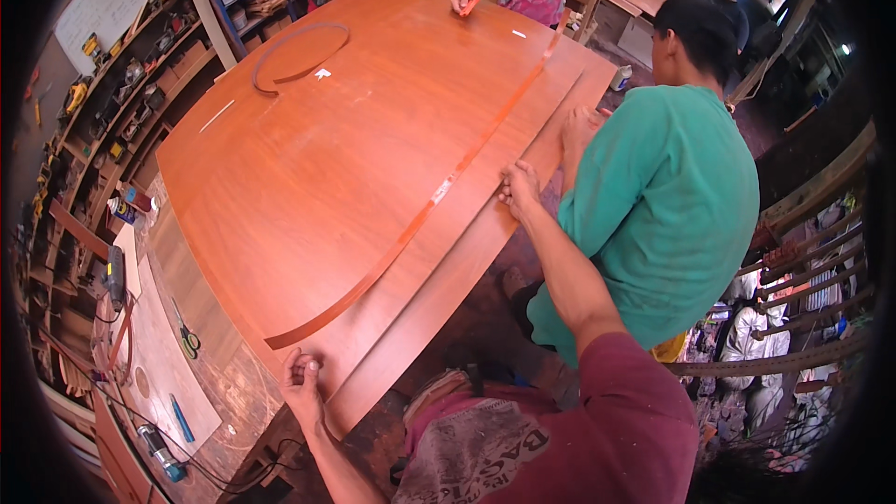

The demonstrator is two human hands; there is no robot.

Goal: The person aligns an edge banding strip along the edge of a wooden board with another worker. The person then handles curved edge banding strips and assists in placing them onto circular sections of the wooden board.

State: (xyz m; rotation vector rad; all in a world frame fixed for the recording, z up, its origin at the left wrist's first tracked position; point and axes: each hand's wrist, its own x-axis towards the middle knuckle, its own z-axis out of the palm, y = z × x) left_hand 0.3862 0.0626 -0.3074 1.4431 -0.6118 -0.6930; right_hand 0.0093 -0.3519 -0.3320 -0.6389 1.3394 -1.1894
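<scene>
A large curved reddish-brown wooden tabletop (pixel 345 149) fills the middle of the view. A long thin strip of orange edge banding (pixel 420 215) lies across it in an arc. My left hand (pixel 301 381) grips the panel's near edge, close to the strip's lower end. My right hand (pixel 518 189) is stretched out and presses on the panel's right edge, fingers curled over it. A person in a green shirt (pixel 663 205) stands close beside my right arm, one hand (pixel 579 126) on the same edge.
A second loop of banding (pixel 299 51) lies at the far left of the top. Two more people stand at the far end, one hand (pixel 464 5) on the top. Tool shelves (pixel 112 103) line the left wall. A workbench (pixel 159 355) with scissors and cables stands lower left.
</scene>
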